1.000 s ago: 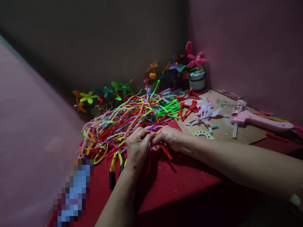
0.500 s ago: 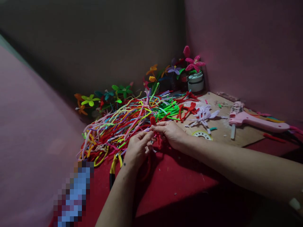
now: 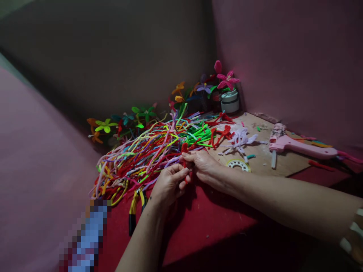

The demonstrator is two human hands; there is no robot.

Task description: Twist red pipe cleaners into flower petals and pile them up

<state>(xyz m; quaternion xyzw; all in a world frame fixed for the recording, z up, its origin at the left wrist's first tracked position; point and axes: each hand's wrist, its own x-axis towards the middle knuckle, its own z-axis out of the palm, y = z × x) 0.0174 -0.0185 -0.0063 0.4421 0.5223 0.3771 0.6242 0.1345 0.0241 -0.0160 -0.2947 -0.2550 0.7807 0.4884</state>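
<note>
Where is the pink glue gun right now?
The pink glue gun lies on the wooden board at the right, near the wall, beyond the right hand.

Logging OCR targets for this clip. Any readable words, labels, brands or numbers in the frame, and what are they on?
None readable.
Pink plastic glue gun: no visible print.
White round tape roll: markings too small and blurred to read.
White lidded jar in the corner: no legible label.
Yellow-handled pliers: no legible brand.
Red pipe cleaner in both hands: bears no text.
</note>
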